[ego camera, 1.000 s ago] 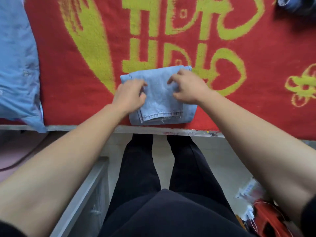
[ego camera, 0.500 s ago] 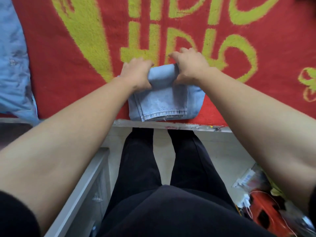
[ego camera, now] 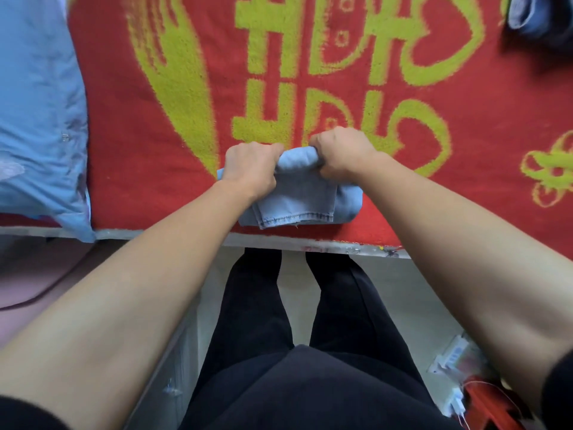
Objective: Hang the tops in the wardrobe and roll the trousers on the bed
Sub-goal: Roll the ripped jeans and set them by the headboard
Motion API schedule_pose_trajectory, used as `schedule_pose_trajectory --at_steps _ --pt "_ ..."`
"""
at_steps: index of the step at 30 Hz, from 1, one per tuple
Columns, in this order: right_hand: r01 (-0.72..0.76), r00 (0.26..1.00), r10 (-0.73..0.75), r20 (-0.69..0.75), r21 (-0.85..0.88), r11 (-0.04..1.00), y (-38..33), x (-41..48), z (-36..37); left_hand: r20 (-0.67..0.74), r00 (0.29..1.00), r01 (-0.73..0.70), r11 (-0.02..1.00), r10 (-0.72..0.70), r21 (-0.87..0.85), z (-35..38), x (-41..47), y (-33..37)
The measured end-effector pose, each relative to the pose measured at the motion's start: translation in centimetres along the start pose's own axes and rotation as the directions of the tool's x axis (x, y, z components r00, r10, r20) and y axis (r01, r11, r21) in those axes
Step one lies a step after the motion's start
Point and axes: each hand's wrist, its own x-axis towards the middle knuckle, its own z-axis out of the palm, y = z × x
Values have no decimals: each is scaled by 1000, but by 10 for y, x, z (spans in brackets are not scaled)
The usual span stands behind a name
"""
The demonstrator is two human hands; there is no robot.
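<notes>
Folded light-blue jeans (ego camera: 302,200) lie on the red and yellow bedspread (ego camera: 161,169) close to the bed's near edge. Their far end is curled into a small roll. My left hand (ego camera: 249,167) grips the roll's left side with curled fingers. My right hand (ego camera: 342,150) grips the right side the same way. The hemmed leg ends point toward me, flat on the bedspread.
A light-blue shirt (ego camera: 37,119) lies on the bed at the left, hanging over the edge. Another denim garment (ego camera: 533,13) shows at the top right corner. A grey cabinet (ego camera: 167,367) stands by my left leg; red and white clutter (ego camera: 483,395) sits on the floor right.
Both hands went from lying on the folded jeans to gripping the far end and have rolled it toward me; the flat part is shorter now.
</notes>
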Motion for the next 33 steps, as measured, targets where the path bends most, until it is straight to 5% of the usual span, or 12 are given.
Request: schedule_pose_trajectory --at_steps 5,11,21,33 --pt "16 931 -52 -361 -101 995 -28 -45 -67 -230 971 93 993 -73 78 -86 -41 -15" --pt "101 751 -198 -630 -187 977 -84 -118 -209 -564 805 285 954 -183 97 -231 -135 -32" --pt "399 421 -655 -628 -520 755 -224 -221 -309 -751 472 609 787 -462 -101 -300 -350 -48" --pt "435 116 -850 -514 -743 509 -379 -422 -263 -793 177 796 559 -583 -233 -248 -625 5"
